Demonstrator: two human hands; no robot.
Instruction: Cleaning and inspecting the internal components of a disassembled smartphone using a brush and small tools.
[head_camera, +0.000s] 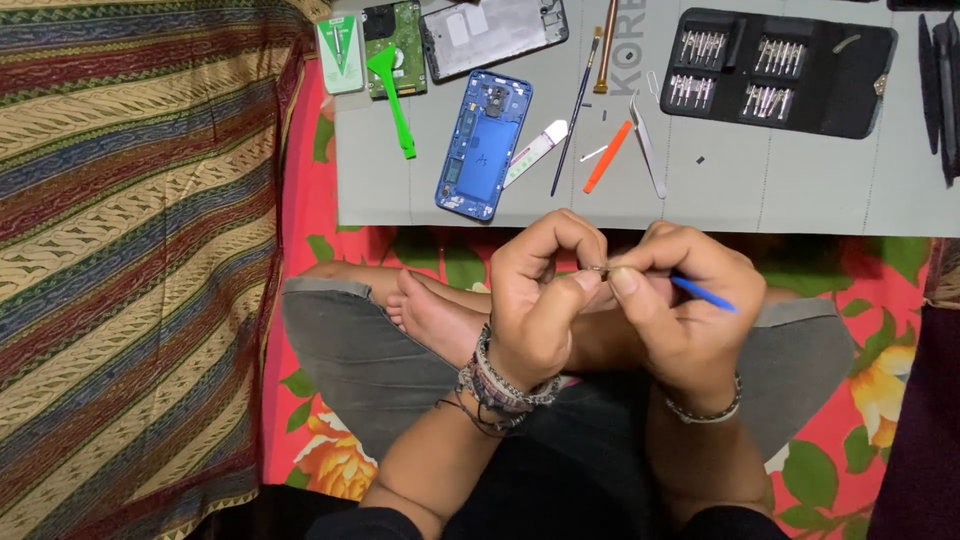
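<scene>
Head view shows us seated cross-legged, both hands raised over our lap, close to the eye, so that a very small part (598, 269) can be worked between the fingertips. Our left hand (540, 300) pinches that part with thumb and forefinger pressed together; it is too small to identify. Our right hand (680, 310) meets it from the other side, fingers closed on a blue tool (705, 294) whose shaft projects out past the knuckles to the right. We judge that the two hands touch at the fingertips to steady each other.

On the grey mat (780, 190) ahead, items lie within arm's reach but well apart from the hands:
- blue phone frame (484, 145), back up, nearest the mat's front edge
- second phone body (495, 35) and a green circuit board (394, 45) at the far edge
- green pry tool (395, 95), orange pry tool (608, 157), tweezers (648, 150), thin brush (576, 115)
- black bit case (778, 72), opened flat, bits in rows

Striped cloth (130, 250) hangs at our left; a floral sheet (850, 400) covers the floor. Nothing lies between the hands and the mat; our bare foot (430, 310) sits just under the left hand, and the loose small parts on the mat could scatter if brushed
</scene>
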